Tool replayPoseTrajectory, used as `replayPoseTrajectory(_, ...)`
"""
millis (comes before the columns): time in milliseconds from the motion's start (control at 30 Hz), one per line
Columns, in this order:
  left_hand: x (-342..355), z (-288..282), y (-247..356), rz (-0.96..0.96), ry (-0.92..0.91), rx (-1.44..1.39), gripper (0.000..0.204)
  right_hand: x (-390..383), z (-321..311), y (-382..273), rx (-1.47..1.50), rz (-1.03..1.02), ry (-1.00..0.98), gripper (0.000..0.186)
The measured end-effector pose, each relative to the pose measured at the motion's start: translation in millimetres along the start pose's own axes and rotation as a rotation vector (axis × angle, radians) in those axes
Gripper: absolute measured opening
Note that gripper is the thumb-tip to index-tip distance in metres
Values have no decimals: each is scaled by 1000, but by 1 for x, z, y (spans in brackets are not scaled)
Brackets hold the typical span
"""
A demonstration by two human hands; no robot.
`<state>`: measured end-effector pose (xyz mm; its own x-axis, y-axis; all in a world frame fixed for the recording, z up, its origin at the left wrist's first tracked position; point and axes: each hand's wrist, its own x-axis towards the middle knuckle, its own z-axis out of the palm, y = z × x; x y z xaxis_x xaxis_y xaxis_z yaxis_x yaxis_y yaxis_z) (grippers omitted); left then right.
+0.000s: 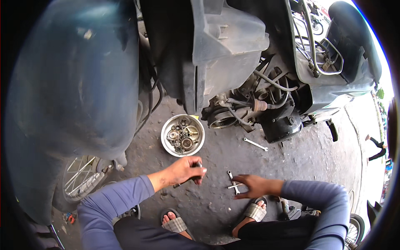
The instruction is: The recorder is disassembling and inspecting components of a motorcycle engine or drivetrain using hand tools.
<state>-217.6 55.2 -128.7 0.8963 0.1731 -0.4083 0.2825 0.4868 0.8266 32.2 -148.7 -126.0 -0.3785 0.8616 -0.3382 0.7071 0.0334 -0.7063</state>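
My left hand is closed around a slim dark metal tool, whose ends show on either side of the fist; its exact kind is hidden. To the right, my right hand hovers or rests low over the ground with thumb and fingers apart. At its fingertips lies a silver wrench, crossed by a thin bright metal rod. Whether the fingers touch either one cannot be made out. Just beyond my left hand stands a round metal bowl filled with greasy engine parts.
Another wrench lies on the dark, rough ground. Ahead is a partly stripped motorbike with its engine exposed. A large dark body panel and a spoked wheel stand at left. My sandalled feet are below.
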Motion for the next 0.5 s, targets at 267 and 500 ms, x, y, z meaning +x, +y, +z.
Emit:
replayPoseTrajectory(267,20,-35,38,307,566,201,20,170,-20,-74,573,-90,1360,27)
replayPoseTrajectory(500,16,-44,31,309,566,212,23,177,4,-88,639,-114,1347,55)
